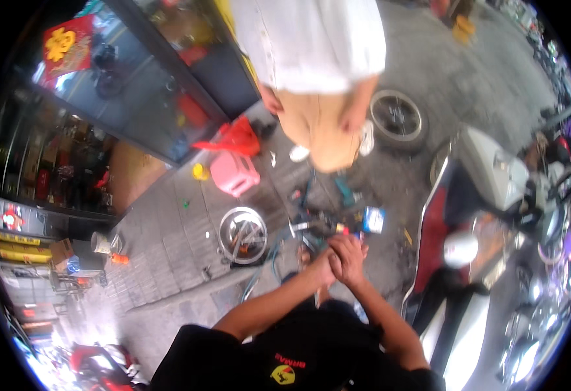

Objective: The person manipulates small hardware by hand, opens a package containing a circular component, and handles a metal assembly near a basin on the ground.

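Note:
In front of my body my two hands are clasped together. My right hand (347, 253) lies over the other and wraps round it. My left hand (327, 266) is partly covered, and whether anything small sits between the palms is hidden. On the ground just beyond them are scattered tools, among them what looks like a hammer (300, 227) and a green tool (345, 193). Near these stands a blue and white box (373, 220). To the left sits a round metal basin (222, 228) with several tools inside.
Another person in a white shirt (308, 45) stands ahead, arms hanging. A pink stool (234, 174) with a red bag (236, 137) behind it is left of them. A loose wheel (408, 142) lies at the far right. A scooter (422, 260) stands close on my right.

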`<state>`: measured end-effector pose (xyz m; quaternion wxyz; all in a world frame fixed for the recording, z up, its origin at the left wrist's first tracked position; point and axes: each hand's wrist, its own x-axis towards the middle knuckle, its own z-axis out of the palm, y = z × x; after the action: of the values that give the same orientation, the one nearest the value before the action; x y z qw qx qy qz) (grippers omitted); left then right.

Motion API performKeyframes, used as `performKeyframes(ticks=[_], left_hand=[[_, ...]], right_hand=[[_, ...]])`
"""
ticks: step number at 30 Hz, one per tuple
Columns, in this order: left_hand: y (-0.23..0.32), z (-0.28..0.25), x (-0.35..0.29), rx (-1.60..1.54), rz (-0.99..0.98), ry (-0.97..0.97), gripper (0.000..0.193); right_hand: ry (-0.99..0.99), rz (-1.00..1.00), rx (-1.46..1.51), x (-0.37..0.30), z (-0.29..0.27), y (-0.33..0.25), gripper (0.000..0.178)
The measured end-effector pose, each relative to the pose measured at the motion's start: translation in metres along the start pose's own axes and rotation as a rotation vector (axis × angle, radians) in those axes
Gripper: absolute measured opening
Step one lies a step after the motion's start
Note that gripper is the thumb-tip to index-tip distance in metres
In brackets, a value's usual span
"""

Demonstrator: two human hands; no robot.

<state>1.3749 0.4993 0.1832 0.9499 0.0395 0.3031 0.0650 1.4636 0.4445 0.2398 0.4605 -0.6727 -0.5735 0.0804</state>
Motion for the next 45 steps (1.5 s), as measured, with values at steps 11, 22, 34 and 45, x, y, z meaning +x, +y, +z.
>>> performKeyframes(ticks=[11, 22, 34, 45], left_hand=[[0.115, -0.017, -0.031, 0.305, 0.21, 0.021, 0.023], [0.068, -0.133, -0.01, 0.58, 0.208, 0.54, 0.026], [-0.166, -0.117, 0.075, 1.122, 0.143, 0.501, 0.024], [-0.146, -0.175, 0.024, 0.776, -0.038, 0.831, 0.019]], right_hand=[[-0.362, 1.132, 0.078, -0.153, -0.013, 0.192, 0.03], [-0.351, 1.412, 0.188, -0.21, -0.053, 0.221, 0.019], [-0.562, 0.997, 0.119, -0.064, -0.028, 0.279, 0.024], [-1.204, 0.593, -0.582, -0.256, 0.114, 0.543, 0.018]])
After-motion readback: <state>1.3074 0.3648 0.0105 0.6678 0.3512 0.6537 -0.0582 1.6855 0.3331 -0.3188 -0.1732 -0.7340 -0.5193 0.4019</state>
